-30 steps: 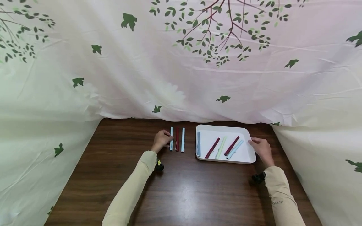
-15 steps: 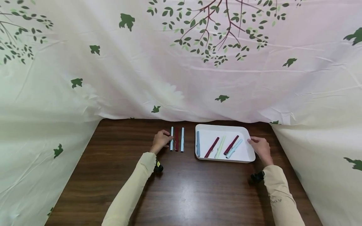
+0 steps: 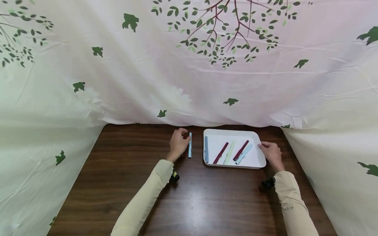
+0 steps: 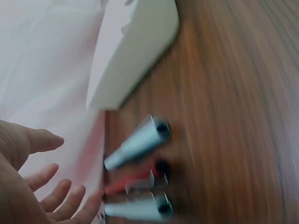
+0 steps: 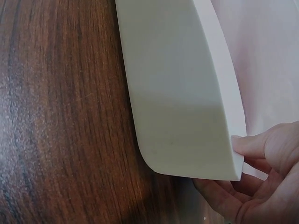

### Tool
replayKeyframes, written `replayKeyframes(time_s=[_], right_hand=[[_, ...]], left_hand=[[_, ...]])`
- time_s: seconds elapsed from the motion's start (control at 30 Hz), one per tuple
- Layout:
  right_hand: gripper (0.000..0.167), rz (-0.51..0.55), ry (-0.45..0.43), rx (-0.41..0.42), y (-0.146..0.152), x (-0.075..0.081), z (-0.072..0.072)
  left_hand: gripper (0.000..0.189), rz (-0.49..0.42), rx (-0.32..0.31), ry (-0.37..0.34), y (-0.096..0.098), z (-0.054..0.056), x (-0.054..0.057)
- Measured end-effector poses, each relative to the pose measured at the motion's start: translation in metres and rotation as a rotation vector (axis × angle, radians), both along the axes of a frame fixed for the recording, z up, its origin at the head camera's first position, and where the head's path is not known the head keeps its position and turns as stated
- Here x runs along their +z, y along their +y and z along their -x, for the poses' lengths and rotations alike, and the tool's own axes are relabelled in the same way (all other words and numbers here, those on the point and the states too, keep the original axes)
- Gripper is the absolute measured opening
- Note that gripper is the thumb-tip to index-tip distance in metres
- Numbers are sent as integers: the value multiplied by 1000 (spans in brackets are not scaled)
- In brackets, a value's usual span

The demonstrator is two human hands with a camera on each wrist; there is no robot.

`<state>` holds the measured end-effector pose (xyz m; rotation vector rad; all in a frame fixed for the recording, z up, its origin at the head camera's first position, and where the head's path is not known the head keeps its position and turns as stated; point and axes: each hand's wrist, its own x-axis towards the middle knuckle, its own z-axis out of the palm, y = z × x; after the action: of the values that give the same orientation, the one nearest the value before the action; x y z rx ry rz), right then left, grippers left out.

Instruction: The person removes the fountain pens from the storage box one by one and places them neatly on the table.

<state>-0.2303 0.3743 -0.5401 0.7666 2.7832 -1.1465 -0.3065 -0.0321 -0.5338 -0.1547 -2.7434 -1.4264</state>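
Three capped pens lie side by side on the table: a light blue pen point(image 3: 190, 146), a red pen point(image 4: 133, 179) and another light blue pen point(image 4: 140, 209). My left hand point(image 3: 178, 142) hovers over them and mostly covers two in the head view. Its fingers point(image 4: 58, 196) are spread loosely in the left wrist view, holding nothing. My right hand point(image 3: 271, 154) pinches the right rim of the white tray point(image 3: 233, 166), thumb on the rim and fingers beneath. Inside the tray lie a grey-blue pen point(image 3: 206, 149), two dark red pens point(image 3: 220, 153), a pale green pen point(image 3: 228, 152) and a light blue one.
The dark wooden table point(image 3: 195, 200) reaches toward the front. A pale leaf-printed curtain point(image 3: 189, 98) hangs along its back edge and both sides. Each wrist carries a small black camera point(image 3: 268, 183).
My left hand has left the leftmost light blue pen, which its fingers were touching, and moved right over the row. My right hand stays at the tray's rim.
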Motion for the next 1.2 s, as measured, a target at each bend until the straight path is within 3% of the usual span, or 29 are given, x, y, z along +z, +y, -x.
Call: replayKeyframes(time_s=[0.23, 0.5, 0.73, 0.9, 1.1, 1.2], right_hand=[[47, -21, 2, 1, 0, -3, 1], [48, -16, -1, 16, -1, -3, 0], [47, -22, 2, 19, 0, -2, 0], [47, -20, -1, 25, -1, 0, 1], [47, -14, -10, 39, -1, -3, -1], [47, -23, 5, 39, 0, -4, 0]], left_hand=[[38, -33, -114, 14, 23, -8, 5], [47, 42, -234, 22, 37, -18, -1], [48, 133, -301, 130, 54, -22, -1], [46, 120, -415, 192, 68, -25, -1], [50, 56, -605, 148, 79, -32, -11], [51, 64, -651, 103, 82, -34, -17]])
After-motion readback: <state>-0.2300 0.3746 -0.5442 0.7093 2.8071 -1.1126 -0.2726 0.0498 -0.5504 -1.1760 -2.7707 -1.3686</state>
